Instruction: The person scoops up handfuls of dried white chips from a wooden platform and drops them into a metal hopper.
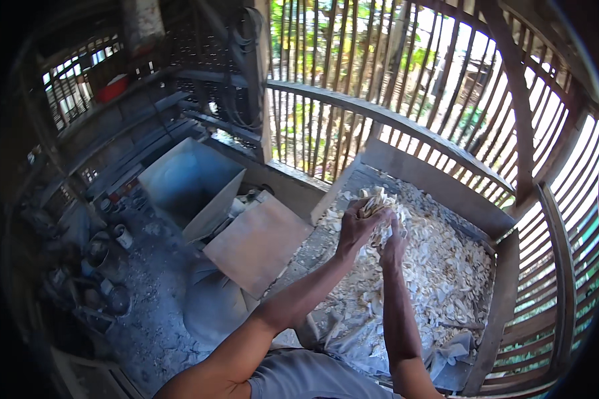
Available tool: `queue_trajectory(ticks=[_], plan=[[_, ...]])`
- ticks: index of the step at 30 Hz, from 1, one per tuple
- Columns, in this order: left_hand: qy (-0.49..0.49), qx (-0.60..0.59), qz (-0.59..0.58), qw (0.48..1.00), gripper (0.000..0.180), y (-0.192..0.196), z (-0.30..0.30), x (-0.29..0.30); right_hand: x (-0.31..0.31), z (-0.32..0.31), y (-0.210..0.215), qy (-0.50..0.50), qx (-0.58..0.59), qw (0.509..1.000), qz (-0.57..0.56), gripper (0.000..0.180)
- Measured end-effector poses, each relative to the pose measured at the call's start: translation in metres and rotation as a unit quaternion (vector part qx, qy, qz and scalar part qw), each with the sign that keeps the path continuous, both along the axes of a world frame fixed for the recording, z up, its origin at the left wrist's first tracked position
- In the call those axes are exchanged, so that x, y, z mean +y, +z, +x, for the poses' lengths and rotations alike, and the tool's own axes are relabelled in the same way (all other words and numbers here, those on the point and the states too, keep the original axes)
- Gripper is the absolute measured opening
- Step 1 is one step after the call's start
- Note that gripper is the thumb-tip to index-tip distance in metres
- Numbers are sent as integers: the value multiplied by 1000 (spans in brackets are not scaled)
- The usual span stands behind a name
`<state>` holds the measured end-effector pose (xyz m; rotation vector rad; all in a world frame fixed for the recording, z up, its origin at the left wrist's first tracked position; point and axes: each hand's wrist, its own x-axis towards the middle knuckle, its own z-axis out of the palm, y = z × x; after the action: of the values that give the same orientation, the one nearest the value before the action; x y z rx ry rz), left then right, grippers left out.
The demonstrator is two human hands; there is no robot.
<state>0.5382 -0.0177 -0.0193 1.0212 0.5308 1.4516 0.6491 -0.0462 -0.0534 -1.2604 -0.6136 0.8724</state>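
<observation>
A heap of pale, chalky white chunks [446, 266] fills a large shallow wooden tray [419, 169] on the right, lined with a grey sheet. Both my hands are raised together over the heap. My left hand [356, 226] is closed around a bunch of the white chunks [377, 199], which stick out above its fingers. My right hand [394, 243] presses against the same bunch from below and the right, its fingers curled around it.
A flat wooden board [256, 243] lies to the left of the tray over a grey sack [213, 306]. A grey metal hopper [186, 179] stands behind it. Pots and cans [100, 266] crowd the dusty floor at left. Slatted bamboo walls [446, 86] enclose the space.
</observation>
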Motion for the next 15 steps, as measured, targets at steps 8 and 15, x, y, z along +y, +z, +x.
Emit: queue_trajectory(ticks=[8,15], plan=[[157,49,49,985,40,88,-142,35,62,-141,103,187,-32,964,185,62],[314,78,58,944,41,154,-319,35,80,-320,175,363,24,920,147,52]])
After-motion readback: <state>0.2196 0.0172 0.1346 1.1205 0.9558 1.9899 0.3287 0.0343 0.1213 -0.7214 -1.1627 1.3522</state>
